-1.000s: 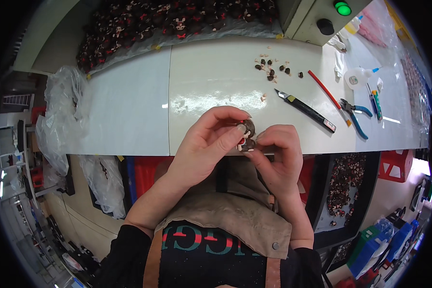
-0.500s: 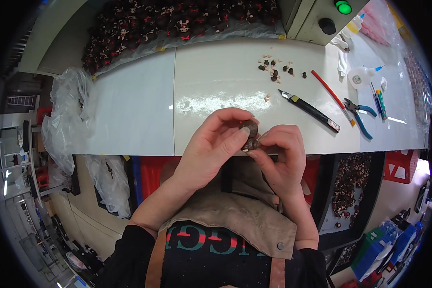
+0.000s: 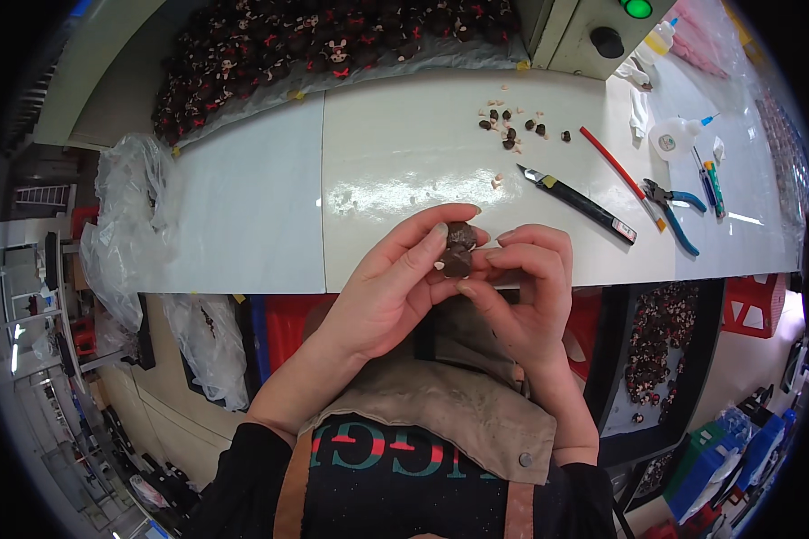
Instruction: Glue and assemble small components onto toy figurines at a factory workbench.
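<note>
At the upper right, a green light [image 3: 638, 8] shines above a black knob [image 3: 608, 41]. Right of centre lie a black craft knife [image 3: 584, 207], a thin red stick [image 3: 613, 165] and blue-handled pliers [image 3: 662, 197], with a white bottle [image 3: 668, 142] just above. A crumpled clear bag [image 3: 121, 229] hangs at the left; a red crate [image 3: 750, 307] stands at the far right.

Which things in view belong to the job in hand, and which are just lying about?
Job, apparently:
- brown figurine, held in the left hand
- right hand, close beside it

Lying about untouched, probably spare for now:
- knife
- pliers
- red-handled brush
- white bottle
</note>
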Tool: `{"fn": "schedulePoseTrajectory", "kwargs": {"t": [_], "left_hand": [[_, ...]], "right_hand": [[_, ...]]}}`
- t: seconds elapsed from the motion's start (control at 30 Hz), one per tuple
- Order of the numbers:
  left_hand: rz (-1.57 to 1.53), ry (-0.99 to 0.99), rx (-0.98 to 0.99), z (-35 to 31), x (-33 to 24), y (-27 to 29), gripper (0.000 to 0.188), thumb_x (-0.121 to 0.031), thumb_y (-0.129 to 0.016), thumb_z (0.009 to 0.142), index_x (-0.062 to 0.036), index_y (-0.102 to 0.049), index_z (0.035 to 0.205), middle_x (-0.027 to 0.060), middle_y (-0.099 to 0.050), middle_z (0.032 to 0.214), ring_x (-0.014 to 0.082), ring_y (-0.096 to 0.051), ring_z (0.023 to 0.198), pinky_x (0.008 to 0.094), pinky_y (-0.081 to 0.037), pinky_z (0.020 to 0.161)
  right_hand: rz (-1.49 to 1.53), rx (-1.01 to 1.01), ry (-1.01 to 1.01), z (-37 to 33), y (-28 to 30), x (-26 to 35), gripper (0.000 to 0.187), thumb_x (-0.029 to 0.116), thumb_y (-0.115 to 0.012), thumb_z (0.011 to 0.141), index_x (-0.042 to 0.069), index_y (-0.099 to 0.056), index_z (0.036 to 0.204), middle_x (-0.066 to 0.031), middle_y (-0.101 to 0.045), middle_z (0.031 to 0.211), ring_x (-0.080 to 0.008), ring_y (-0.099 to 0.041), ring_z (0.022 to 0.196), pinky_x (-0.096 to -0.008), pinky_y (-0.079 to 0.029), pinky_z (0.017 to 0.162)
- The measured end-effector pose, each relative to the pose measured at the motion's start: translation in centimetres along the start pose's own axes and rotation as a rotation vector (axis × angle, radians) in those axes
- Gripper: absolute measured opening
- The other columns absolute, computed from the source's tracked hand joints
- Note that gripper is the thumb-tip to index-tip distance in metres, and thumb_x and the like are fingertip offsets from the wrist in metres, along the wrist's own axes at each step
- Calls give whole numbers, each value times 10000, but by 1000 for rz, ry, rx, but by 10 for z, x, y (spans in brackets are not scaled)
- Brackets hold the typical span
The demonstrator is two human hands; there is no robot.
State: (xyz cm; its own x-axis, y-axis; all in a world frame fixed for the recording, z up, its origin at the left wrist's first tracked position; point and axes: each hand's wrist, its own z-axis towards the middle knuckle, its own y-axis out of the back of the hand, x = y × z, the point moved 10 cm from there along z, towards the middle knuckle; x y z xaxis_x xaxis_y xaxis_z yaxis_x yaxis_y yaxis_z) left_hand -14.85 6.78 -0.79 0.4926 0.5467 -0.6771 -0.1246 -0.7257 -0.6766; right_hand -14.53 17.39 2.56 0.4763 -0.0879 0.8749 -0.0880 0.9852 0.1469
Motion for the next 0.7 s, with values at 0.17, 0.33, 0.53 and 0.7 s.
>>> {"fn": "schedulePoseTrajectory", "kwargs": {"t": [0.17,0.33,0.53,0.7], "left_hand": [[-96,22,-23,1,5,2,390,-220,-400,985,-8,-385,1312,148,-533,1173,202,-563,1040,280,-504,814],[-138,43,-30,3,9,3,425,-214,-417,974,4,-348,1332,165,-517,1198,230,-557,1068,315,-502,862],[-266,66,59,4,16,4,468,-177,-446,955,12,-294,1355,194,-482,1247,295,-528,1133,384,-478,941],[-337,86,80,3,20,2,480,-157,-452,948,-4,-275,1367,198,-460,1276,317,-508,1161,413,-446,986]], "right_hand": [[21,-60,-11,0,2,0,390,-40,-747,692,35,-528,1005,-100,-430,1076,-135,-607,841,-219,-568,676],[26,-116,-23,-1,8,-2,385,-27,-775,658,56,-574,976,-86,-465,1034,-131,-592,845,-214,-572,640],[29,-124,-6,-1,9,-2,380,-33,-772,658,55,-571,968,-85,-468,1031,-127,-589,841,-204,-560,627],[38,-115,16,0,9,2,395,-44,-764,664,52,-554,985,-88,-464,1039,-114,-589,821,-201,-555,619]]}}
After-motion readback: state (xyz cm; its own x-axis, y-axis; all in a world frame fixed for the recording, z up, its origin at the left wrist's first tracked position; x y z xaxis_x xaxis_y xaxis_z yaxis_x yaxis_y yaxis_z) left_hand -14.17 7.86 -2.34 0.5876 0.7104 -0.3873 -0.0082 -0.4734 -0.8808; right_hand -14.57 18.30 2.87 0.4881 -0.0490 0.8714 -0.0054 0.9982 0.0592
